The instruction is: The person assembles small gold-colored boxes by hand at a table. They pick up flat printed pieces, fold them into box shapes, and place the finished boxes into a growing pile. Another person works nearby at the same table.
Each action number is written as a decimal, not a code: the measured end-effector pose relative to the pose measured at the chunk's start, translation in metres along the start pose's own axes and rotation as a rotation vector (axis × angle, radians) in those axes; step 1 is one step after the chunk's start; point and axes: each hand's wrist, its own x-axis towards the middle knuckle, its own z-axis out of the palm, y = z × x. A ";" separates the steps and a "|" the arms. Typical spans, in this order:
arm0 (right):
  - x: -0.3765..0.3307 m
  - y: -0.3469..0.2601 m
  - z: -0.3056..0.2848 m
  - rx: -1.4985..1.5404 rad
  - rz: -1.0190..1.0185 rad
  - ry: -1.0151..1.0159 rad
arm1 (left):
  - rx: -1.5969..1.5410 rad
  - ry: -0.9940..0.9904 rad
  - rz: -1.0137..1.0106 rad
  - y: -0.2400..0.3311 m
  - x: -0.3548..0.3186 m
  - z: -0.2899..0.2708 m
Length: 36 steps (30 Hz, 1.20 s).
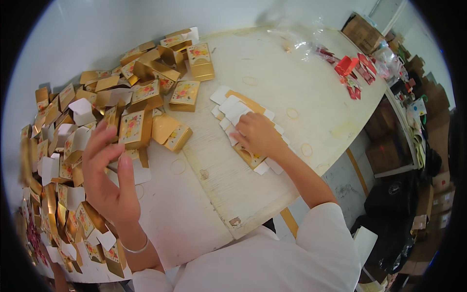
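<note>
A stack of flat, unfolded cartons [250, 103], gold with white flaps, lies in the middle of the table. Over it is my right hand [261, 135], its fingers curled down and closed on a flat carton at the top; the fingertips are partly hidden. My left hand [116, 192] is raised at the left with the fingers stretched and apart, holding nothing. Just beyond it stands a folded gold box [135, 129] with a flower print, and another gold box [172, 134] lies tilted beside that one.
A large heap of gold boxes [90, 214], many with open flaps, covers the table's left side. Several rubber bands [292, 114] lie about the pale table [228, 58]. Clear plastic bags [301, 41] and red packets [346, 65] are at the far right, near a cardboard box [362, 33].
</note>
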 end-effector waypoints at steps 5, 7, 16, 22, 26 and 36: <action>-0.026 0.002 0.021 0.060 -0.089 0.163 | -0.240 -0.007 -0.082 -0.001 -0.012 0.017; -0.024 0.001 0.016 0.061 -0.037 0.119 | -0.308 -0.035 -0.098 0.003 -0.011 0.028; 0.041 -0.089 -0.055 0.336 -0.178 0.559 | -1.144 -0.427 -0.663 0.007 -0.047 0.071; 0.070 -0.142 -0.047 0.612 -0.406 0.681 | -0.989 -0.568 -0.665 0.002 -0.029 0.046; 0.076 -0.148 -0.045 0.701 -0.465 0.780 | -1.022 -0.503 -0.454 -0.008 -0.027 0.045; 0.071 -0.138 -0.065 0.212 -0.455 0.693 | -0.930 -0.546 -0.699 0.001 -0.025 0.036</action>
